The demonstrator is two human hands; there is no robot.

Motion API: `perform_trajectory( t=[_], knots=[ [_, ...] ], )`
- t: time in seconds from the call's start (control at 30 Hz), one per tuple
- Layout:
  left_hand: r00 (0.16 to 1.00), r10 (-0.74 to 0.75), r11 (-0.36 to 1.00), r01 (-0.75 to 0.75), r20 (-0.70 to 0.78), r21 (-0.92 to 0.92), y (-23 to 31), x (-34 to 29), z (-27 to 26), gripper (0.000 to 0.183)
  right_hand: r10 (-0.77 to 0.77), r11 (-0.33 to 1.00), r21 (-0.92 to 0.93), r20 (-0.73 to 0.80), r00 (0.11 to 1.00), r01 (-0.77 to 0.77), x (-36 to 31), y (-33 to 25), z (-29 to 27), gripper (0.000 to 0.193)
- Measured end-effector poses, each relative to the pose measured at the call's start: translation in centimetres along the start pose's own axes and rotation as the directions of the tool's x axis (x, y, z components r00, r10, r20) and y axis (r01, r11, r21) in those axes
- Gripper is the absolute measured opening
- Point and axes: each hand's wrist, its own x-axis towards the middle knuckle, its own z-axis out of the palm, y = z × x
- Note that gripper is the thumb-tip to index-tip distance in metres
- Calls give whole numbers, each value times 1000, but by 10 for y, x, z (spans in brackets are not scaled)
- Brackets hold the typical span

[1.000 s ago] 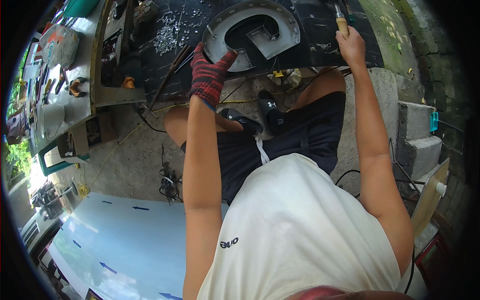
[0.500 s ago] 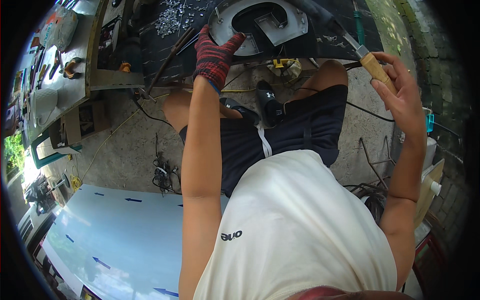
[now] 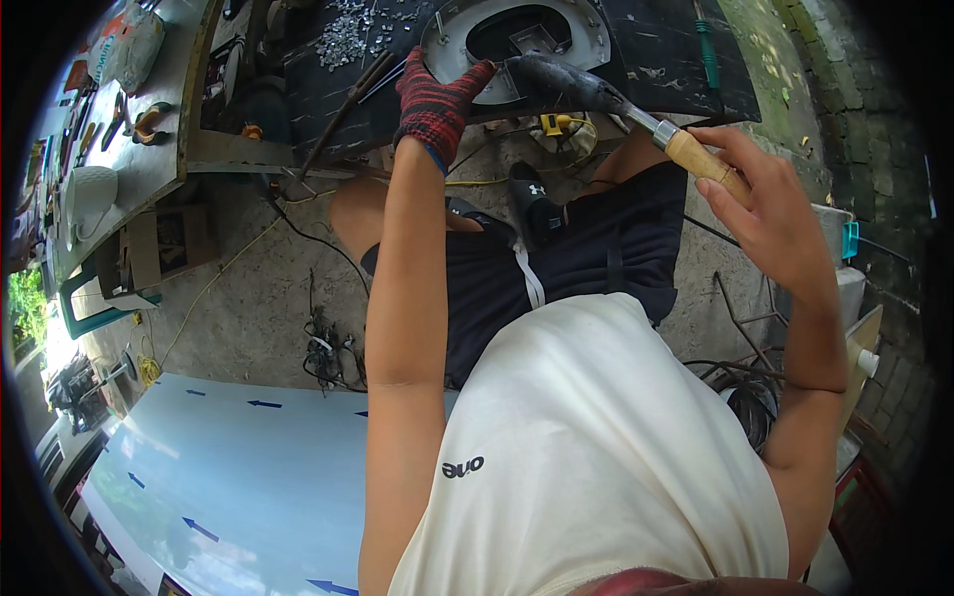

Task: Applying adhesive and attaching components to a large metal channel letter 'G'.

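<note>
Wooden-handled file (image 3: 636, 111) sits gripped in the bare right hand (image 3: 760, 204), fingers wrapped around its pale handle, while its dark blade reaches up-left to the grey round metal plate (image 3: 517, 40) on the black workbench (image 3: 676, 60). Gloved in red knit, the left hand (image 3: 434, 99) presses down on the plate's near rim, just beside the blade tip, fingers curled over the edge. Metal shavings (image 3: 358, 35) lie scattered further left on the bench.
</note>
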Motion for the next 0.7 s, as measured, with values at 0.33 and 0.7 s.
perform_trajectory(
  t=[0.33,0.7],
  knots=[
    [1000,18,999,-18,8,-34,-10,8,2,125,-79,993,-83,12,997,80,0,-11,11,35],
    [1000,9,1000,-9,-5,-18,-2,0,1,124,-19,987,-158,78,997,31,9,-24,24,37]
  ],
)
